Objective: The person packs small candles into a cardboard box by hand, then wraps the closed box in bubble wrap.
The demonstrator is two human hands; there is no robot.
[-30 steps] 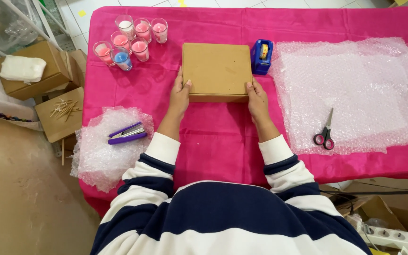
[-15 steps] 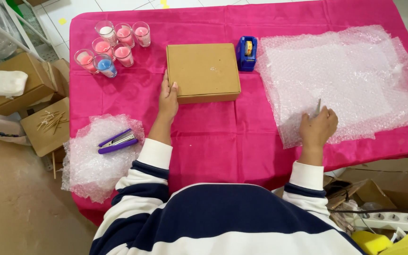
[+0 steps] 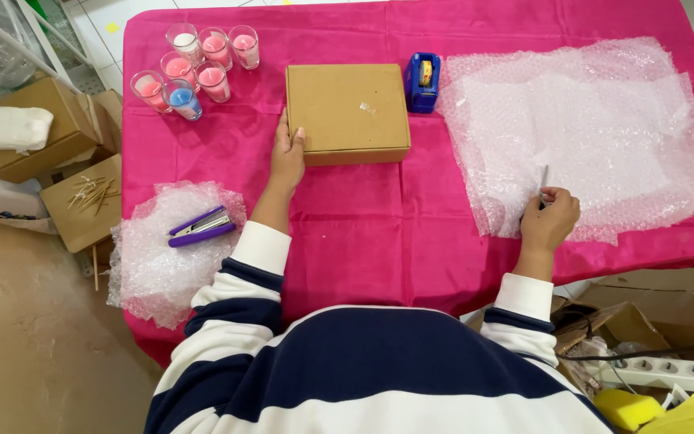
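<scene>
Table (image 3: 363, 241) wearing pink cloth. Lying on it: closed cardboard box (image 3: 347, 112) at centre, blue tape dispenser (image 3: 422, 80) just beside box, glass candles (image 3: 194, 64) clustering far left, bubble wrap sheets (image 3: 596, 137) spreading right, purple stapler (image 3: 201, 227) sitting on smaller bubble wrap piece (image 3: 162, 257) near left.

The closed box (image 3: 348, 111) is matt brown cardboard, smooth on top. A glossy pink cloth (image 3: 363, 241) covers the table. The sheet of bubble wrap (image 3: 604, 128) near its right edge is clear, dimpled plastic. The candle cups (image 3: 194, 60) at the far left corner are shiny glass.
</scene>
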